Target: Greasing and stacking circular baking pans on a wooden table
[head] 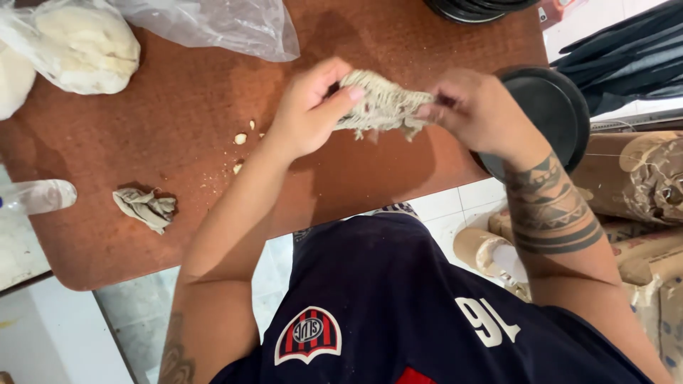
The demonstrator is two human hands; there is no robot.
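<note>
Both my hands hold one pale, stringy, frayed piece of coarse cloth (384, 105) above the brown wooden table (192, 92). My left hand (307, 107) pinches its left end with thumb and fingers. At the cloth's right end my right hand (475, 108) grips it, fingers closed. The cloth is stretched between the two hands, a little above the table's near edge.
Pale dough lumps in clear plastic (82, 43) lie at the far left, an empty plastic bag (228, 25) beside them. A crumpled grey rag (147, 208) and crumbs (240, 139) rest on the table. A black round disc (548, 114) sits at right, rolled mats (640, 178) beyond.
</note>
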